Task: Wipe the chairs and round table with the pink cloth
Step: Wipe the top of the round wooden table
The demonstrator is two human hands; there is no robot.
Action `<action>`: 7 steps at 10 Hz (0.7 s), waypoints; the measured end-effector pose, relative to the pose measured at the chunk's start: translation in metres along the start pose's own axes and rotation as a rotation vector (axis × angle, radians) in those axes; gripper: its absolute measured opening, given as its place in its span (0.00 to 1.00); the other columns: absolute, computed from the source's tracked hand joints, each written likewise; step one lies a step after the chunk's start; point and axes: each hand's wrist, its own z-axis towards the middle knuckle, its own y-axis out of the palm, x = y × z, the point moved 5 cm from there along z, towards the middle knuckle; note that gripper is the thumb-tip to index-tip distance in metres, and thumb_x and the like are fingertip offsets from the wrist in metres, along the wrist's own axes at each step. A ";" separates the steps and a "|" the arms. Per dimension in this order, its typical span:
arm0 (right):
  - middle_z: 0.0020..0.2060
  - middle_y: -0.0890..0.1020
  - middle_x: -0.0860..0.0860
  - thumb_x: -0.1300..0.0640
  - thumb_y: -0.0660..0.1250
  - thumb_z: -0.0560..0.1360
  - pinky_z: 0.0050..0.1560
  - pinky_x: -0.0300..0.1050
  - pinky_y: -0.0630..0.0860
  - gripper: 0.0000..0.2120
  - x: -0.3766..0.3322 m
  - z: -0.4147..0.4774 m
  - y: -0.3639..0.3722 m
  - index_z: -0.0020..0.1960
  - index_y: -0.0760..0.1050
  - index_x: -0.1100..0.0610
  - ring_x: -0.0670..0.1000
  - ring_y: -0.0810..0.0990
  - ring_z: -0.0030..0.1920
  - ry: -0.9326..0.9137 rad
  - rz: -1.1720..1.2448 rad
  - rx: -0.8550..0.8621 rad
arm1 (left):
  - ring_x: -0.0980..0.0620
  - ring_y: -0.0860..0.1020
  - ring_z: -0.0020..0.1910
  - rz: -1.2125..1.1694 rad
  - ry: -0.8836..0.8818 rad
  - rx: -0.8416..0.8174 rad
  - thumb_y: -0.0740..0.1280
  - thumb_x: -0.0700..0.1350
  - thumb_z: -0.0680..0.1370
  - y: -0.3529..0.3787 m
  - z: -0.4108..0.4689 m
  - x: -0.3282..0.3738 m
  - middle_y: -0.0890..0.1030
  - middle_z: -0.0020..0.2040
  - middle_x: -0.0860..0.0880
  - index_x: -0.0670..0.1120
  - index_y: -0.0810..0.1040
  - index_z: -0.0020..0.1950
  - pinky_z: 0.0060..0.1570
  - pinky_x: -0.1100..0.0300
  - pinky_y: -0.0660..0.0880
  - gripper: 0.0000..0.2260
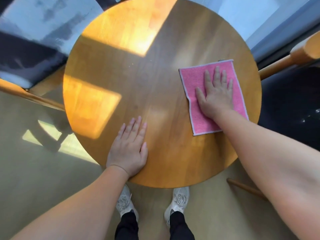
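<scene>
A round wooden table (138, 80) fills the middle of the view, with patches of sunlight on its left and far side. The pink cloth (192, 78), edged in pale trim, lies flat on the table's right part. My right hand (215, 94) presses flat on the cloth with fingers spread. My left hand (129, 149) rests flat on the bare tabletop near the front edge, holding nothing. A chair with a dark seat and wooden frame (29, 61) stands at the left. Part of another wooden chair (297, 54) shows at the right.
My two feet in pale sneakers (152, 203) stand on the light floor just under the table's near edge. A wooden leg (245, 188) lies low at the right. A dark area (290, 104) spreads at the far right.
</scene>
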 end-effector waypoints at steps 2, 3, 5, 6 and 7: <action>0.79 0.44 0.54 0.37 0.42 0.80 0.76 0.57 0.39 0.33 0.018 -0.023 0.005 0.80 0.44 0.52 0.56 0.41 0.78 0.087 0.014 0.014 | 0.42 0.63 0.72 -0.009 0.006 0.002 0.52 0.48 0.76 0.002 0.000 -0.001 0.65 0.72 0.40 0.40 0.67 0.71 0.72 0.48 0.53 0.26; 0.79 0.44 0.55 0.36 0.38 0.78 0.76 0.57 0.39 0.34 0.055 -0.053 0.011 0.80 0.42 0.51 0.57 0.41 0.78 0.217 0.031 0.010 | 0.42 0.63 0.72 -0.013 0.005 0.008 0.53 0.48 0.76 0.002 0.000 -0.001 0.65 0.72 0.40 0.40 0.67 0.71 0.72 0.48 0.53 0.26; 0.79 0.45 0.56 0.35 0.40 0.77 0.75 0.60 0.39 0.35 0.073 -0.069 0.013 0.80 0.43 0.50 0.60 0.43 0.78 0.339 0.046 0.018 | 0.43 0.63 0.72 -0.014 -0.007 0.003 0.52 0.48 0.75 0.003 0.001 -0.002 0.65 0.72 0.40 0.40 0.67 0.71 0.72 0.48 0.53 0.26; 0.79 0.44 0.58 0.35 0.39 0.77 0.75 0.63 0.39 0.35 0.072 -0.063 0.015 0.79 0.41 0.50 0.61 0.41 0.78 0.330 0.020 -0.003 | 0.42 0.64 0.72 -0.007 -0.008 0.011 0.52 0.48 0.75 0.003 0.001 -0.001 0.65 0.72 0.40 0.39 0.67 0.71 0.71 0.47 0.54 0.26; 0.79 0.43 0.58 0.35 0.39 0.76 0.74 0.65 0.39 0.36 0.062 -0.046 0.012 0.79 0.41 0.51 0.62 0.40 0.77 0.312 0.045 -0.004 | 0.42 0.63 0.72 0.004 -0.013 0.006 0.52 0.49 0.75 0.003 0.001 -0.001 0.64 0.72 0.40 0.39 0.66 0.71 0.71 0.48 0.53 0.26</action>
